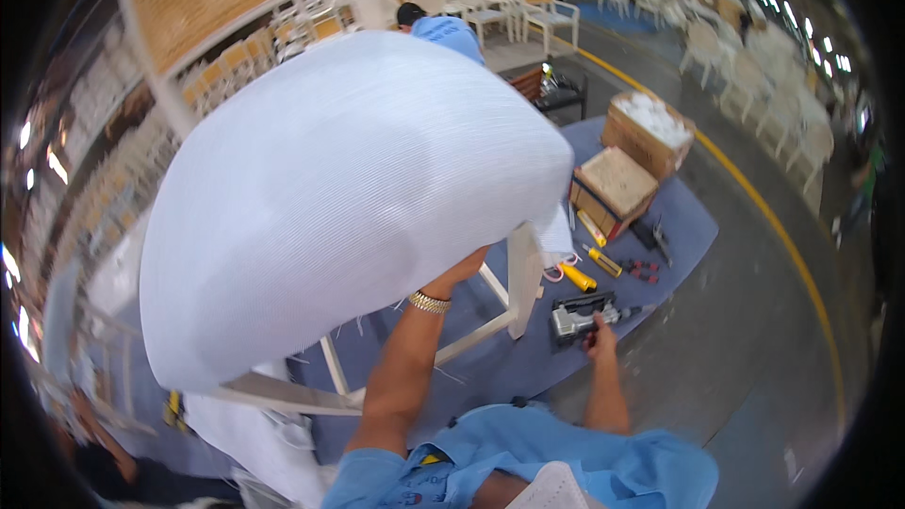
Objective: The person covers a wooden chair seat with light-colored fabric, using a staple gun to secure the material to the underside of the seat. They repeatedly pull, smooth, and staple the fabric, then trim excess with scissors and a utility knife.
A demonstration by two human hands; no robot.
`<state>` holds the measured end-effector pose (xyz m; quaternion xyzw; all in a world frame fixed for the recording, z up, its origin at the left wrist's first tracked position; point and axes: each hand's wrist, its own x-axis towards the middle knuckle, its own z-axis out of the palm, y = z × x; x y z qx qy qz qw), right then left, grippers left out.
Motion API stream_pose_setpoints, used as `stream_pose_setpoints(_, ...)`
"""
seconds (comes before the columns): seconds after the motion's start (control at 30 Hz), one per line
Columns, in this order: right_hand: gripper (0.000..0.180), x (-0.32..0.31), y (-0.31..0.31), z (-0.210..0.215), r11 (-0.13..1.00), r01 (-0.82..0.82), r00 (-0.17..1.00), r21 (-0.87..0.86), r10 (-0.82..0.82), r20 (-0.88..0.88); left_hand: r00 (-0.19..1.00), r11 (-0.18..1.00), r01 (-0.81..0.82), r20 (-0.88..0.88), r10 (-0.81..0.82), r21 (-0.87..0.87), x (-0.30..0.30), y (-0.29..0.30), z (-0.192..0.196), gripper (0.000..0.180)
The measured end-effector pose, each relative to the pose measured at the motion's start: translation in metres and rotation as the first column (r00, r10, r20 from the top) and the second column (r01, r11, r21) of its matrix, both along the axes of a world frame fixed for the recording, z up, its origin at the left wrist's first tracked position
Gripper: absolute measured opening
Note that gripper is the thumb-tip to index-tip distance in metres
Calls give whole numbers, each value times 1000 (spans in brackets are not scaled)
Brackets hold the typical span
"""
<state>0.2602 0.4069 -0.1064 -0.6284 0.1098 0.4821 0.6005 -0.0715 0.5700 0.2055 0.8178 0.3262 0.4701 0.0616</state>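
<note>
A large chair (358, 198) with pale woven covering over its curved form and a cream frame fills the middle. My left hand (464, 269), a gold watch on its wrist, reaches under the covering's lower edge beside a frame leg (521, 281). Its fingers are hidden behind the covering. At the right, my right hand (600, 337) is closed round the grip of a silver and black pneumatic staple gun (571, 322), low over the blue-grey table top. The gun stands apart from the chair.
Yellow-handled screwdrivers (603, 262), red-handled pliers (643, 270) and pink-handled scissors (554, 273) lie by two cardboard boxes (617, 179). A person in a blue shirt (448, 35) is beyond the chair. Another person's arm (106, 438) shows at lower left. Rows of chairs (509, 0) stand behind.
</note>
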Motion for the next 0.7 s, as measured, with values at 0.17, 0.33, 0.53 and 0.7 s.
stream_pose_setpoints(0.17, 39, 3, 19, -7, 991, -98, 995, 90, 101, -21, 993, 993, 115, -26, -115, 2, 24, -23, 28, 29)
stream_pose_setpoints(0.33, 34, -31, 12, 51, 833, 34, 985, 552, 65, -159, 990, 986, 138, 57, -132, -97, 9, -11, 30, 31)
stream_pose_setpoints(0.53, 58, -61, -38, 242, 257, -150, 981, 955, 158, 112, 987, 987, 159, 37, -159, 9, 21, -10, 20, 29)
stream_pose_setpoints(0.7, 64, -120, -51, 294, 192, -433, 901, 881, 79, 426, 992, 982, 90, -106, -74, 164, 13, -4, 10, 29)
